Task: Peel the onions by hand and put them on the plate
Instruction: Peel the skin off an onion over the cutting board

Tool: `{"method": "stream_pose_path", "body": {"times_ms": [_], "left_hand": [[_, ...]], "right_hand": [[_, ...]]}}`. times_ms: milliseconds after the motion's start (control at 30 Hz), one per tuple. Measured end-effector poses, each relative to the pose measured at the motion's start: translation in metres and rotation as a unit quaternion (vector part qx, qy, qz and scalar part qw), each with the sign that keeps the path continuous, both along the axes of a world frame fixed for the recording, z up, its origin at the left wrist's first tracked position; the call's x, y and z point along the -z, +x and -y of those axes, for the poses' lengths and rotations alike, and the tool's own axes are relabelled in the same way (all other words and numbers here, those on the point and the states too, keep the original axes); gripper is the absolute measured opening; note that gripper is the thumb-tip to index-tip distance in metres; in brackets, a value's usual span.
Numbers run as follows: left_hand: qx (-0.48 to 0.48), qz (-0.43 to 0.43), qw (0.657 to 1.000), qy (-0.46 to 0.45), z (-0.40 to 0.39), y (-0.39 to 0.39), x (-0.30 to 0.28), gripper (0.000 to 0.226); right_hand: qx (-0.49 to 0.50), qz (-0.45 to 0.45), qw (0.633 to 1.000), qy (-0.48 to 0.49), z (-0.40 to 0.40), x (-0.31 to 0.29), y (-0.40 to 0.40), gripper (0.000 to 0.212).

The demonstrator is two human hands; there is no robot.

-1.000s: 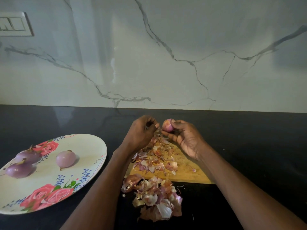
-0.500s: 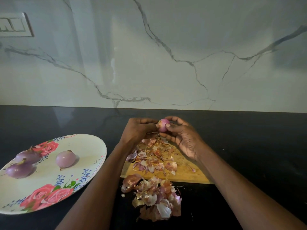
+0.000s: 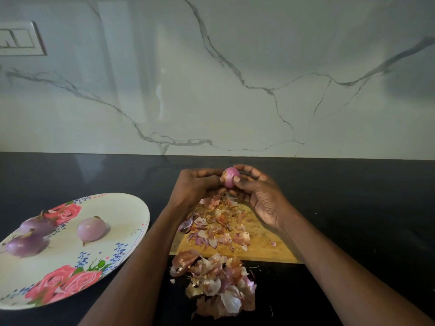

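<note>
Both hands' fingers (image 3: 242,183) apparently pinch onion (image 3: 231,177)

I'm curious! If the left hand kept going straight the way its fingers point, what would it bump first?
The left hand points rightward, so it meets the small round pinkish onion it already pinches, then probably the right hand behind.

4 onions (image 3: 231,177), 1 plate (image 3: 122,208), 1 cutting board (image 3: 259,250), 2 hands (image 3: 197,187).

The plate (image 3: 131,208) is cut off at the left edge.
</note>
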State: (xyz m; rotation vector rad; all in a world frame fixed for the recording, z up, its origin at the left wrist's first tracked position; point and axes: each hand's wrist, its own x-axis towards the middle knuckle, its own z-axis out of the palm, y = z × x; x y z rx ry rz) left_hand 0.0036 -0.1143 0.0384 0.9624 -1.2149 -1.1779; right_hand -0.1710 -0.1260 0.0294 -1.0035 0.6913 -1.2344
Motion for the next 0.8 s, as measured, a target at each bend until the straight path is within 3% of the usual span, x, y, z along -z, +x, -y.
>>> {"method": "stream_pose_path", "body": {"times_ms": [467, 600, 800], "left_hand": [[-0.026, 0.021, 0.999, -0.035, 0.0014, 0.0020, 0.0024, 0.009], [-0.041, 0.035, 0.997, -0.051, 0.0015, 0.0011, 0.0043, 0.020], [-0.004, 0.027, 0.999, -0.042, 0.0030, -0.0008, 0.0035, 0.012]], "right_hand": [[0.018, -0.018, 1.000, 0.018, -0.0036, -0.0012, 0.0014, 0.039], [0.014, -0.008, 1.000, 0.017, -0.0056, -0.0025, 0.0024, 0.036], [0.045, -0.016, 0.999, 0.002, -0.0014, 0.0003, 0.0013, 0.030]]}}
